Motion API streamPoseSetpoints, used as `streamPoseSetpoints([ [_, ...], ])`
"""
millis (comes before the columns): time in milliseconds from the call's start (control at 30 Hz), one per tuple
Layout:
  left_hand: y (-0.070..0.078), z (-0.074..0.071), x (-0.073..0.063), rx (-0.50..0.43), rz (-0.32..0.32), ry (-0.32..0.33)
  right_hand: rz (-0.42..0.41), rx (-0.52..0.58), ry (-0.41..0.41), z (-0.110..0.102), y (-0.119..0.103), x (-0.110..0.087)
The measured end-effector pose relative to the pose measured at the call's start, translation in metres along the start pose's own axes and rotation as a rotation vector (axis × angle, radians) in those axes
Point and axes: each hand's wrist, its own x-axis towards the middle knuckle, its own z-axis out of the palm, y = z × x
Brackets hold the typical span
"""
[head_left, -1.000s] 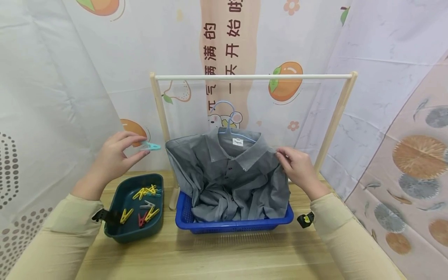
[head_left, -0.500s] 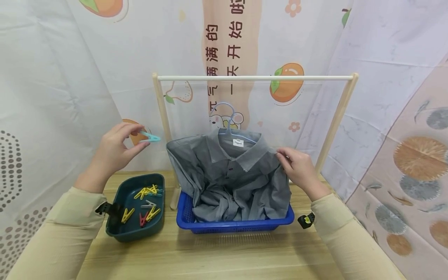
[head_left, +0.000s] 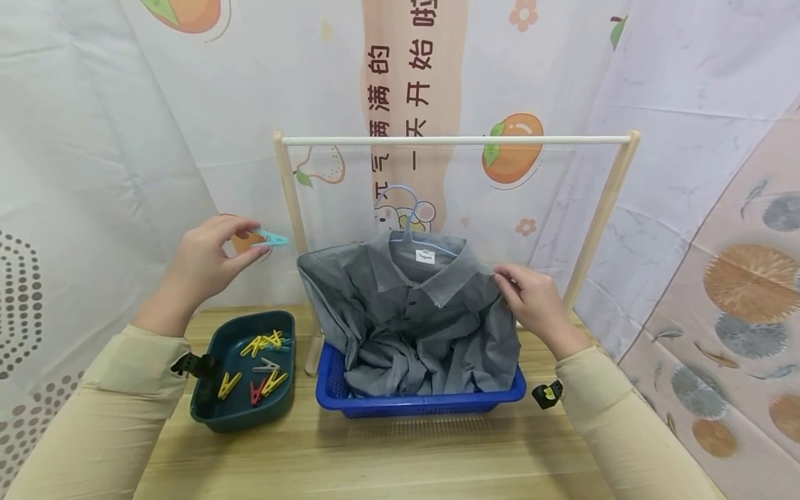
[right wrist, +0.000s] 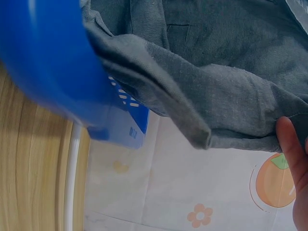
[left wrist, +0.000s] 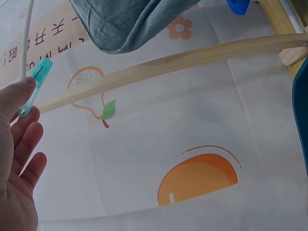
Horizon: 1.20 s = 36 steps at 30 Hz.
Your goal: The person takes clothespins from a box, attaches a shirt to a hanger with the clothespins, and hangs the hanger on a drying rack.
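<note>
My left hand (head_left: 209,258) pinches a light-blue clothespin (head_left: 275,239) between thumb and fingers, left of the rack's left post. In the left wrist view the same clothespin (left wrist: 42,72) points away from the fingertips. My right hand (head_left: 531,295) pinches the shoulder of a grey collared shirt (head_left: 400,305) on the right side. Thumb on the cloth, the right hand (right wrist: 298,168) shows at the edge of the right wrist view. A pale blue hanger (head_left: 409,223) is inside the shirt, its hook standing above the collar. The shirt's lower part lies bunched in a blue basket (head_left: 425,401).
A wooden rack with a white rail (head_left: 456,140) stands behind the basket. To the left, a dark green bin (head_left: 206,410) contains several yellow clothespins (head_left: 229,384), a red clothespin (head_left: 257,393) and a grey one. All stand on a wood-grain table (head_left: 400,458) before patterned curtains.
My left hand has risen with the light-blue clothespin, and the clothespin's tilt has changed slightly. The right hand keeps its grip at the shirt's shoulder.
</note>
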Motion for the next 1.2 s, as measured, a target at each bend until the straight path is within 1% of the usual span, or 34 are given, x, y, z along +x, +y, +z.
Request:
streamPoseSetpoints([
  [100,0.002,-0.001,0.001,0.017,-0.027,-0.026,0.0,-0.001,-0.001,0.0,0.0,0.0],
  [233,0.004,-0.001,0.004,0.032,-0.039,-0.057,-0.001,-0.004,-0.002,-0.001,0.0,0.0],
  [467,0.004,0.001,0.008,0.03,0.012,-0.059,-0.008,-0.001,-0.003,-0.001,-0.001,0.0],
  [633,0.008,0.003,0.011,0.017,0.013,-0.077,-0.013,-0.004,0.001,-0.001,-0.001,0.001],
  [967,0.016,0.005,0.018,0.056,0.074,-0.118,-0.02,-0.001,0.007,-0.001,-0.001,0.001],
  [1200,0.017,0.008,0.021,0.08,0.101,-0.149,-0.026,0.003,0.012,-0.001,-0.001,0.001],
])
